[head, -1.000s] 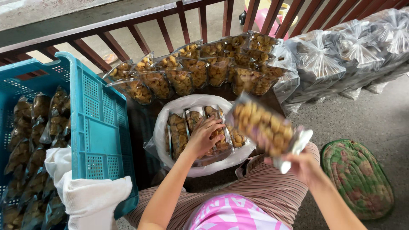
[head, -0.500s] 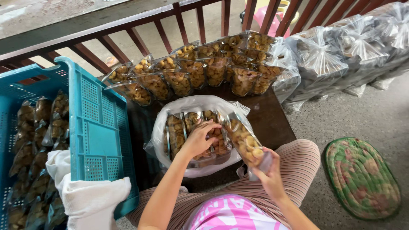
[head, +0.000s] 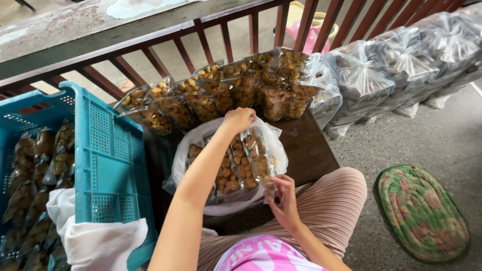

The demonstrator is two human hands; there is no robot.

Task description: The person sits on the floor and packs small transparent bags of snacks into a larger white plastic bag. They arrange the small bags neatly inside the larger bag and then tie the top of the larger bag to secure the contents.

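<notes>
Packing stage, looks like: left hand (head: 239,119) grips the far rim of the white bag (head: 183,155) on the bench, right hand (head: 282,194) pinches a snack packet (head: 258,159) at its near right edge. That packet probably needs sliding in flush.

**Colours and patterns, head view**

Crate (head: 108,165) on my left: bright blue plastic, grid-hole pattern on the walls. Cloth (head: 95,241) draped over its edge: plain white. Snack packs (head: 241,168) in front of me: clear film, golden-brown pieces inside; the big bag (head: 186,150) around them is milky white. Row of packs (head: 221,93) at the railing: same clear film, yellow-brown contents. Railing (head: 150,47): dark reddish-brown slats. Table (head: 311,150): dark brown. My trousers (head: 326,200): beige with thin brown stripes; shirt (head: 261,256) pink with white lettering. Mat (head: 422,213) on the grey floor: green, with pink floral quilting. Sacks (head: 401,65) at right: grey-clear plastic
</notes>
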